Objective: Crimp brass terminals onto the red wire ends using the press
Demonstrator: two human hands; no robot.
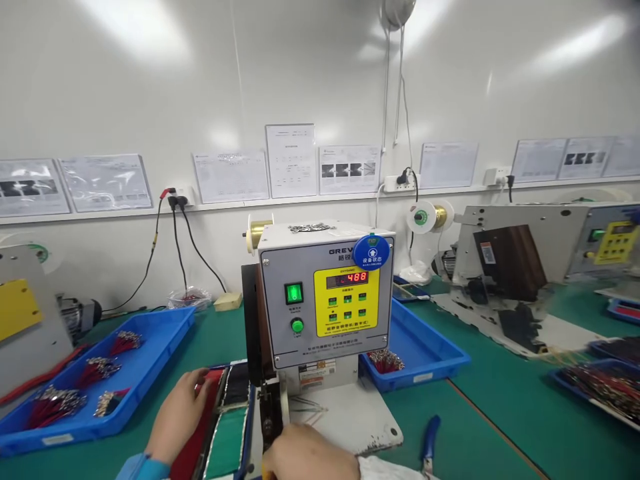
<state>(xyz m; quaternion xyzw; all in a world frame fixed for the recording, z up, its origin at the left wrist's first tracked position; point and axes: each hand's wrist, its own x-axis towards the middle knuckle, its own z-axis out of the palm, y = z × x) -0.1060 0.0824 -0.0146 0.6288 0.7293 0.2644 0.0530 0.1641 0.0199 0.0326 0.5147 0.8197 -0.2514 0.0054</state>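
My left hand [179,415] rests on a bundle of red wires [203,427] lying in a narrow tray left of the grey crimping machine [325,293]; its fingers curl over the wires. My right hand [310,453] is closed low at the machine's front, close to the press slot [273,413], and thin wires [305,403] stick out beside it. What the right hand holds is hidden. The machine's red display reads 488 and its green switch is lit.
A blue tray [160,347] with red wire bundles sits at the left, another blue tray [425,347] at the right. Blue-handled pliers [429,443] lie on the green mat. Similar machines stand at both sides, cables hang on the wall behind.
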